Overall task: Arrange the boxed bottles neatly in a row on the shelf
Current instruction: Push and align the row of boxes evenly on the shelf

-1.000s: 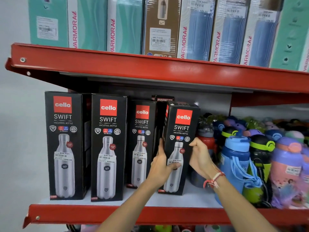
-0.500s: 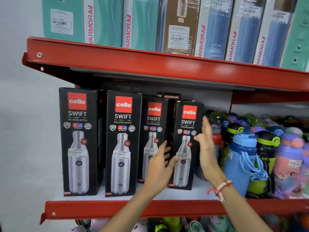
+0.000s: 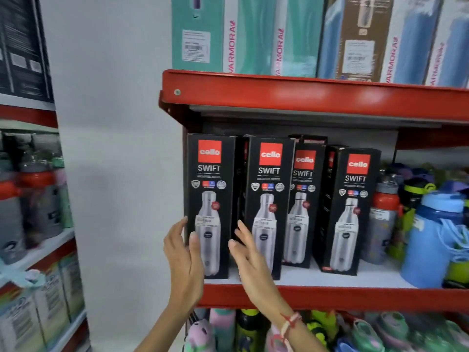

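Four black "cello SWIFT" bottle boxes stand upright on the white board of a red-edged shelf (image 3: 355, 298). The leftmost box (image 3: 212, 174) and the second box (image 3: 269, 189) sit near the front. The third box (image 3: 303, 199) sits further back, partly hidden by the second. The fourth box (image 3: 351, 224) stands apart to the right. My left hand (image 3: 181, 257) is at the left edge of the leftmost box, fingers spread, thumb over its front. My right hand (image 3: 250, 255) hovers with fingers apart before the gap between the first two boxes.
Loose coloured bottles, among them a big blue one (image 3: 431, 240), crowd the shelf right of the boxes. Tall boxes (image 3: 253, 34) fill the shelf above, and more bottles (image 3: 330, 331) the one below. Another stocked rack (image 3: 33, 212) stands at the left beyond a white wall.
Both hands let go of the rightmost box and moved left to the leftmost box. My view swung left, bringing the wall and left rack into sight.
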Demonstrator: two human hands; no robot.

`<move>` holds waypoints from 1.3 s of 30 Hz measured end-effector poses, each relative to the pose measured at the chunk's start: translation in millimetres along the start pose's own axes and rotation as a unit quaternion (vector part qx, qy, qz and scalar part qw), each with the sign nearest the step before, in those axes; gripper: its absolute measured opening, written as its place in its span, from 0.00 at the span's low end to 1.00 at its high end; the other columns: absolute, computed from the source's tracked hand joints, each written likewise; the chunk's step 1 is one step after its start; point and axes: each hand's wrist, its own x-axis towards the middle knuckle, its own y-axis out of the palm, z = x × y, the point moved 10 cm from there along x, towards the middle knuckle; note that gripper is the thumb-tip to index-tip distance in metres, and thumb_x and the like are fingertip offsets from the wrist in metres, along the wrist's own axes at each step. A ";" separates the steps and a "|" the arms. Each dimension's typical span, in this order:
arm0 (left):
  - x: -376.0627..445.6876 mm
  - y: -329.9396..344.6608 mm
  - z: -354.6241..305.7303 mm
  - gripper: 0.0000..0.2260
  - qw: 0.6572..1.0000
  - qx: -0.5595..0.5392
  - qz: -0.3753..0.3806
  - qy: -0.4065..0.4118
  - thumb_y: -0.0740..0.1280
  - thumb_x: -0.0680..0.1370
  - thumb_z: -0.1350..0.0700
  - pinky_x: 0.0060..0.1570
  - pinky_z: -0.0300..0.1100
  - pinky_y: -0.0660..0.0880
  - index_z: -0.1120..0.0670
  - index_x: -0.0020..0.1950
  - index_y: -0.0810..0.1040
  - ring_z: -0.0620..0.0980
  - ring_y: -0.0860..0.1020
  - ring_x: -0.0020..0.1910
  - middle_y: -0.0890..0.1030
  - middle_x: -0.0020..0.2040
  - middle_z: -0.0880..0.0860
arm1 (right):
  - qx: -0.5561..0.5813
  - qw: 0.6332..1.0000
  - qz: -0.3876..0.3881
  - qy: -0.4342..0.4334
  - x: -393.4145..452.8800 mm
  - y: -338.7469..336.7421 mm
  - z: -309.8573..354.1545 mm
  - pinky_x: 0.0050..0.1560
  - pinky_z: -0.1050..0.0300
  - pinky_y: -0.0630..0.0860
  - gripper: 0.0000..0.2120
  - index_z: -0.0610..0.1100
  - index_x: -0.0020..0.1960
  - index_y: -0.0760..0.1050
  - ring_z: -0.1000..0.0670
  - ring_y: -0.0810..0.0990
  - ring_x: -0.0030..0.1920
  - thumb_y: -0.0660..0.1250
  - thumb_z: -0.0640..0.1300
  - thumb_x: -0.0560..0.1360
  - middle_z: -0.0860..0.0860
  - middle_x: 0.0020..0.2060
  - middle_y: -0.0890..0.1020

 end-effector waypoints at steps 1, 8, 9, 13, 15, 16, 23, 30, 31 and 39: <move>2.7 -4.2 7.0 0.25 1.000 0.003 0.015 -0.007 0.46 0.76 0.34 0.71 0.44 0.56 0.41 0.70 0.60 0.39 0.60 0.68 0.65 0.67 0.44 | -0.009 1.000 0.009 0.017 0.5 13.8 -3.7 0.77 0.50 0.55 0.29 0.64 0.77 0.48 0.58 0.58 0.76 0.55 0.61 0.79 0.62 0.77 0.54; -1.6 12.6 48.1 0.29 0.963 -0.069 0.227 -0.126 0.41 0.69 0.23 0.73 0.49 0.62 0.25 0.71 0.51 0.44 0.68 0.71 0.68 0.73 0.40 | 0.025 0.999 -0.004 0.020 13.4 39.6 0.7 0.72 0.58 0.48 0.29 0.69 0.72 0.37 0.62 0.49 0.76 0.51 0.65 0.78 0.75 0.69 0.46; -1.7 10.2 47.9 0.30 0.963 -0.050 0.236 -0.122 0.40 0.68 0.23 0.68 0.44 0.68 0.23 0.70 0.50 0.42 0.74 0.63 0.74 0.67 0.38 | 0.027 0.999 -0.007 0.017 11.9 38.3 1.0 0.74 0.57 0.47 0.28 0.70 0.72 0.38 0.65 0.48 0.74 0.50 0.65 0.78 0.79 0.66 0.47; -5.4 -1.8 38.2 0.31 0.956 -0.065 0.260 -0.120 0.39 0.63 0.20 0.57 0.39 0.70 0.20 0.66 0.53 0.31 0.74 0.49 0.72 0.55 0.28 | 0.018 1.000 -0.003 0.019 -0.5 35.2 0.6 0.76 0.54 0.47 0.28 0.70 0.73 0.39 0.65 0.48 0.74 0.50 0.63 0.79 0.73 0.72 0.47; -9.0 -7.9 37.5 0.32 0.951 -0.101 0.257 -0.135 0.42 0.62 0.19 0.67 0.46 0.68 0.21 0.66 0.55 0.41 0.74 0.63 0.70 0.66 0.33 | 0.011 1.000 0.000 0.023 -6.7 33.3 -0.3 0.75 0.54 0.47 0.28 0.70 0.74 0.40 0.63 0.49 0.75 0.50 0.63 0.79 0.70 0.74 0.47; -10.7 -10.2 37.9 0.33 0.949 -0.114 0.255 -0.144 0.43 0.61 0.19 0.71 0.50 0.66 0.22 0.66 0.56 0.46 0.70 0.69 0.68 0.71 0.38 | 0.007 1.000 0.003 0.022 -9.1 32.8 -1.2 0.76 0.54 0.47 0.28 0.71 0.73 0.40 0.64 0.49 0.75 0.50 0.64 0.79 0.72 0.72 0.47; -15.7 -15.0 36.0 0.34 0.952 -0.101 0.243 -0.157 0.43 0.61 0.18 0.73 0.56 0.63 0.22 0.66 0.57 0.53 0.65 0.74 0.65 0.74 0.46 | 0.001 1.000 0.028 0.009 -15.3 29.5 -2.4 0.78 0.45 0.50 0.26 0.78 0.69 0.43 0.65 0.50 0.75 0.51 0.68 0.76 0.77 0.70 0.49; -22.5 -42.8 -12.3 0.21 0.999 0.037 0.003 0.036 0.50 0.80 0.44 0.61 0.36 0.71 0.49 0.63 0.76 0.43 0.75 0.62 0.79 0.61 0.48 | -0.028 0.980 -0.182 -0.079 -28.6 -43.1 10.0 0.70 0.47 0.70 0.19 0.58 0.70 0.71 0.63 0.70 0.68 0.54 0.57 0.81 0.64 0.66 0.73; -25.7 -36.5 -24.4 0.19 0.997 0.031 0.002 0.075 0.51 0.81 0.48 0.57 0.38 0.73 0.51 0.59 0.78 0.44 0.77 0.58 0.81 0.56 0.48 | -0.032 0.971 -0.221 -0.084 -32.1 -57.8 11.0 0.68 0.50 0.71 0.18 0.57 0.68 0.72 0.64 0.72 0.65 0.54 0.55 0.81 0.62 0.64 0.74; -62.8 90.2 -28.1 0.26 0.969 -0.010 0.246 -0.033 0.49 0.80 0.39 0.76 0.40 0.53 0.44 0.78 0.52 0.37 0.55 0.76 0.56 0.77 0.40 | -0.050 0.990 -0.131 -0.001 -25.1 -83.2 -24.4 0.70 0.57 0.59 0.25 0.64 0.76 0.52 0.61 0.59 0.71 0.54 0.57 0.80 0.61 0.70 0.57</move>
